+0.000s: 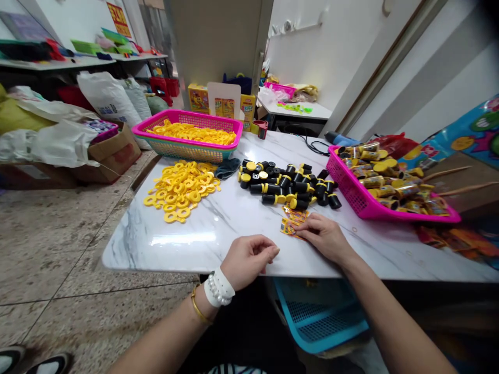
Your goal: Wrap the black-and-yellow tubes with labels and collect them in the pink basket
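On the marbled white table, my right hand (325,236) pinches at a small pile of printed yellow and purple labels (287,226), its fingertips pressed on their right side. My left hand (249,257) hovers by the table's front edge with its fingers curled and thumb drawn in, and nothing shows in it. A white band and a beaded bracelet circle that wrist. Just beyond the labels lies a heap of black cylinders with yellow caps (290,184), some upright and some on their sides. To the left, flat yellow rings (181,189) are piled loosely.
A pink basket (187,115) filled with yellow parts stands at the back left. At the right, another pink basket (354,200) holds wrapped gold cylinders. A dark cloth (227,168) lies between the piles. Below the table edge sits a blue basket (325,330). Yellow boxes (198,98) stand behind.
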`<state>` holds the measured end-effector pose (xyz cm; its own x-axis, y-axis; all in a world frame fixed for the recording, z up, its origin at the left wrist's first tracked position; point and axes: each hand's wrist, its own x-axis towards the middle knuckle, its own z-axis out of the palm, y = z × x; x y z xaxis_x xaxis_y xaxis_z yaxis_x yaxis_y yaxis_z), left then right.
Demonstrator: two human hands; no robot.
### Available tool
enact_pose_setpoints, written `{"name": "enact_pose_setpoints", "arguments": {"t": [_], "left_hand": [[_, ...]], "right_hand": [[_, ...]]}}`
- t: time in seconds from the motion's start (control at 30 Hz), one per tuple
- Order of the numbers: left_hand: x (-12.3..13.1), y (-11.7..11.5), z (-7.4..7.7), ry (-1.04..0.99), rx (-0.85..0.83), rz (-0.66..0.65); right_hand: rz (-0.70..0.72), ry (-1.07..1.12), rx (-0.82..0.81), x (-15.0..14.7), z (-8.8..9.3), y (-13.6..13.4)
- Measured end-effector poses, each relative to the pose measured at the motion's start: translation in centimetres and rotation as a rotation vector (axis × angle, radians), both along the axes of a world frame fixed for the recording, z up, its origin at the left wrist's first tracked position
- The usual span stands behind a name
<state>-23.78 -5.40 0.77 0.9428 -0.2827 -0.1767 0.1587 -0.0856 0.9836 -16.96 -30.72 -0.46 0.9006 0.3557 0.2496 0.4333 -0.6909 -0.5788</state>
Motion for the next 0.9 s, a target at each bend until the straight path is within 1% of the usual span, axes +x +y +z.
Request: {"name": "enact_pose_setpoints", "arguments": {"t": [0.07,0.2,0.33,0.4,0.47,0.57,0.67,0.73,0.8,0.83,0.9], "left_hand": [[0.3,-0.1,0.0,0.022,0.0,0.014],[0.3,0.0,0.1,0.047,-0.017,0.056],[0.0,0.2,0.4,0.085,-0.047,0.069],[0.0,0.2,0.5,0.126,-0.078,0.076],[0.0,0.1,0.7,0.181,-0.124,0.104],[0.0,-0.1,1.0,0.21,-0.176,0.186],[0.0,-0.3,1.4,0.147,-0.206,0.269],[-0.1,0.0,1.5,0.096,-0.224,0.317],[-0.1,0.8,1.6,0.047,-0.226,0.364],[-0.2,1.3,1.6,0.027,-0.222,0.379],[-0.4,2.1,1.6,0.0,-0.202,0.375]], "right_hand": [[-0.013,0.011,-0.01,0.2,0.1,0.3],[0.032,0.018,-0.025,1.1,0.5,0.6],[0.048,-0.013,-0.038,2.0,0.0,0.9],[0.044,-0.052,-0.04,1.9,-0.2,1.3],[0.001,-0.129,-0.013,1.3,0.0,2.1],[-0.045,-0.31,0.099,-0.7,0.8,4.2],[0.013,-0.442,0.212,-3.3,1.8,7.1],[0.04,-0.467,0.264,-4.8,2.1,8.7],[0.015,-0.391,0.33,-5.7,2.1,9.7],[-0.011,-0.302,0.381,-5.9,2.1,10.0],[-0.052,-0.041,0.494,-5.9,2.0,10.3]]}}
